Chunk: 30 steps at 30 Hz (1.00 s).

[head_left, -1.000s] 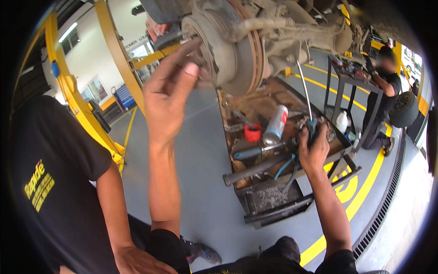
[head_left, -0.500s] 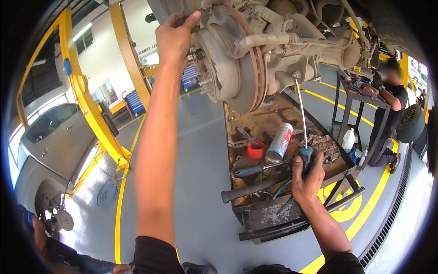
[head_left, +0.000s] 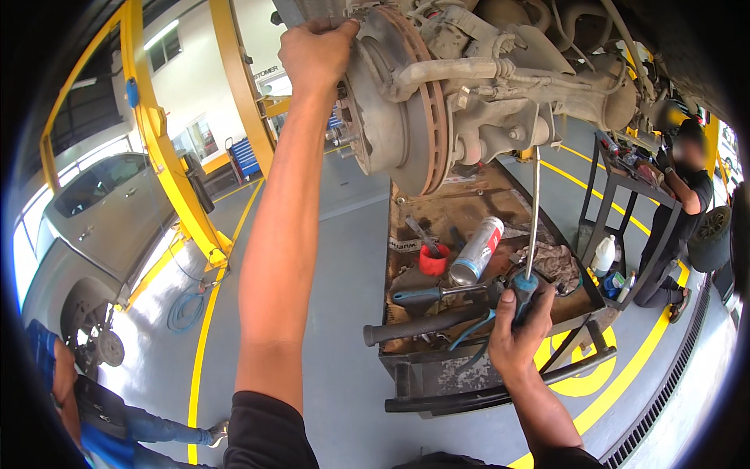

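My right hand (head_left: 522,332) is wrapped round the blue handle of a long screwdriver (head_left: 534,211). The shaft points upward, its upper end close below the bracket of a dusty suspension arm (head_left: 496,129); whether they touch is unclear. Higher and to the left, my left hand (head_left: 319,55) is closed beside the upper edge of a worn brake disc (head_left: 426,117). Its curled fingertips are partly hidden, so what they grip does not show. The disc hangs with the hub and axle parts under a raised vehicle.
Below the disc, a tool cart (head_left: 422,202) carries a spray can (head_left: 476,250), a red cup (head_left: 433,259), another blue-handled tool (head_left: 418,297), a black-gripped bar (head_left: 426,322) and a rag (head_left: 556,267). A yellow lift post (head_left: 168,156), a grey car (head_left: 94,207) and two other people are around.
My left hand has curled its fingers closer against the disc's upper edge. The screwdriver's upper end has shifted right and slightly down. At lower left, another person's leg has come into view.
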Motion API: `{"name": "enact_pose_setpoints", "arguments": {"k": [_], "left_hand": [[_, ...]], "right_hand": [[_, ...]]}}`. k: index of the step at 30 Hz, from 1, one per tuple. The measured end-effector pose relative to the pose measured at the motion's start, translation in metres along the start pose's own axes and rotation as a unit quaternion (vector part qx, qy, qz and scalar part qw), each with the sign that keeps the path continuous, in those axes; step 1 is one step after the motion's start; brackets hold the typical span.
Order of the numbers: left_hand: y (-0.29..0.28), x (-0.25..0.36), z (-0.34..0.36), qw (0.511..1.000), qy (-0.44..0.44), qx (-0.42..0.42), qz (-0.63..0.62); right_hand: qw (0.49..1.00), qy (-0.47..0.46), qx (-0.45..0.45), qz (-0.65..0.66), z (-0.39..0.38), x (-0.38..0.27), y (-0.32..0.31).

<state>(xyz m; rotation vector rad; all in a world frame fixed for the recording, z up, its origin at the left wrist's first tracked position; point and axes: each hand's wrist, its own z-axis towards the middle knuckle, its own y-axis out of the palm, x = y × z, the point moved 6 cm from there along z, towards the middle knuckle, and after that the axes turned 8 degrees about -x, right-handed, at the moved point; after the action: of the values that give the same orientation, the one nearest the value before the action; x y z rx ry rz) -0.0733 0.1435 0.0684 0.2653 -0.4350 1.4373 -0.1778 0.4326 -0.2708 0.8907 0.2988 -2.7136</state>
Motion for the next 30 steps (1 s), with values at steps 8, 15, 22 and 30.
{"name": "enact_pose_setpoints", "arguments": {"k": [8,15,22,30], "left_hand": [[0.005,0.016,-0.016,0.995,0.03,0.084,0.037],[0.011,0.015,-0.015,0.993,0.004,0.103,0.058],[0.01,0.015,-0.016,0.992,0.013,0.113,0.056],[0.011,0.024,-0.02,0.983,0.089,0.114,0.113]], "right_hand": [[0.999,0.012,-0.024,0.031,-0.005,0.003,0.0],[0.999,-0.007,0.008,0.035,-0.005,0.0,-0.004],[0.999,-0.006,0.02,0.029,-0.007,0.004,-0.004],[1.0,-0.016,0.02,0.016,-0.008,0.008,-0.005]]}}
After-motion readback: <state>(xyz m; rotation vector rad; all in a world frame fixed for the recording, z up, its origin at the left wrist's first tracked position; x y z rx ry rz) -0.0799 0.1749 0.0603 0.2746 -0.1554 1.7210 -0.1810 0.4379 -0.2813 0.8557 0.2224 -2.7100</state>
